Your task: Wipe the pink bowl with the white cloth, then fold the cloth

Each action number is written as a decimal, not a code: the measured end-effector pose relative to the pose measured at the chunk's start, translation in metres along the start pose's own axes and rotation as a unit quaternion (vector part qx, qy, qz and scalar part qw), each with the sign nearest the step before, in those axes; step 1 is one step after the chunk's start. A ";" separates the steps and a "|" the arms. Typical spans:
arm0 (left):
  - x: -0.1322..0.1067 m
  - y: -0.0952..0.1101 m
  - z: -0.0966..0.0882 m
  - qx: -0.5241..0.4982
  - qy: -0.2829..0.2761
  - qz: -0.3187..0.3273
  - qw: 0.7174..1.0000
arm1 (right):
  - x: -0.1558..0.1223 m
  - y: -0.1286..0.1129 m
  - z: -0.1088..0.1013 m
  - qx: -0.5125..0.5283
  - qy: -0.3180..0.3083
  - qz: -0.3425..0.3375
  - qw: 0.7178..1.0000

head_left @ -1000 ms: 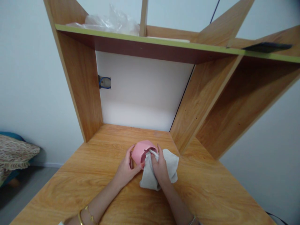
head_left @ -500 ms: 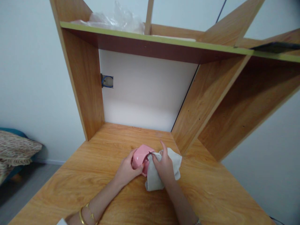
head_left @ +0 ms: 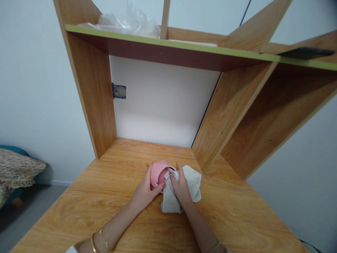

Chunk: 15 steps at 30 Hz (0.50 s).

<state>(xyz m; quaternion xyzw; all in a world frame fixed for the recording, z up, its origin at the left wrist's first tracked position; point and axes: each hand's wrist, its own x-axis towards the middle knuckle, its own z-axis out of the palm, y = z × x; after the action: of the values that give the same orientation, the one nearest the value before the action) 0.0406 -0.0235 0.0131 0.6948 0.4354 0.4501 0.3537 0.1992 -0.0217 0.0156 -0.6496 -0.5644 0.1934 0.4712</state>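
Left fingers (head_left: 159, 189) curled round pink bowl (head_left: 157, 173), right fingers (head_left: 173, 181) pinching grey cloth (head_left: 193, 181) at its mouth. Pale wall (head_left: 34, 77); wood-grain tabletop (head_left: 89, 200), bowl over it; yellow-edged shelf (head_left: 158, 54) above, clear plastic (head_left: 126, 27) on it; small cut-out (head_left: 120, 91) behind, left

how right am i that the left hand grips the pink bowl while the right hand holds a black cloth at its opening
The colour of the cloth is wrong: the head view shows it is pale grey, not black. The rest is right: the left hand grips the pink bowl and the right hand holds the cloth at its opening.
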 end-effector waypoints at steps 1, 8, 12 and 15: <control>0.001 -0.001 0.001 -0.008 0.008 -0.002 1.000 | 0.000 0.000 0.001 0.005 -0.008 -0.004 1.000; 0.010 -0.009 -0.001 -0.090 0.092 -0.101 0.986 | 0.000 -0.004 -0.001 0.003 -0.047 -0.025 0.999; 0.014 -0.013 -0.002 -0.175 0.099 -0.197 0.960 | 0.011 0.003 -0.024 0.013 -0.147 -0.039 0.988; 0.017 -0.013 -0.003 -0.216 0.129 -0.223 0.942 | 0.020 0.013 -0.046 -0.041 -0.139 -0.057 0.988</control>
<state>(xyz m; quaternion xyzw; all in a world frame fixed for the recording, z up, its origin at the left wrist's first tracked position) 0.0378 -0.0022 0.0081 0.4229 0.5131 0.5287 0.5275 0.2484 -0.0203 0.0329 -0.6020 -0.6682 0.2307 0.3713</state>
